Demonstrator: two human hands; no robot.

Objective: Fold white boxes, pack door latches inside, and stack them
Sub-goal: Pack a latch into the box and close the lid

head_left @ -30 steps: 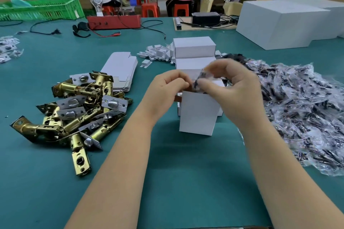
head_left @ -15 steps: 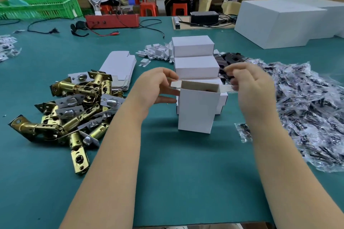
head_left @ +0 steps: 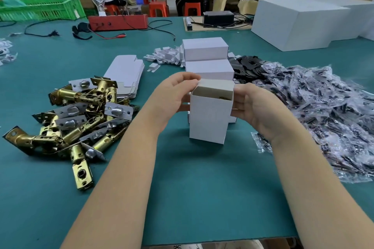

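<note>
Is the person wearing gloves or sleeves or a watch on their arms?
No. The left hand and right hand are bare, with no gloves or rings showing. Both forearms are uncovered to the picture's bottom edge, with no sleeves, watch or bracelet in view.

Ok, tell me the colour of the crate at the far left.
Green: the crate, an open lattice, shows in the head view, the only one.

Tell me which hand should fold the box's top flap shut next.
Left. The left hand already pinches the raised top flap at its corner, while the right hand grips the side of the upright white box, steadying it.
</note>
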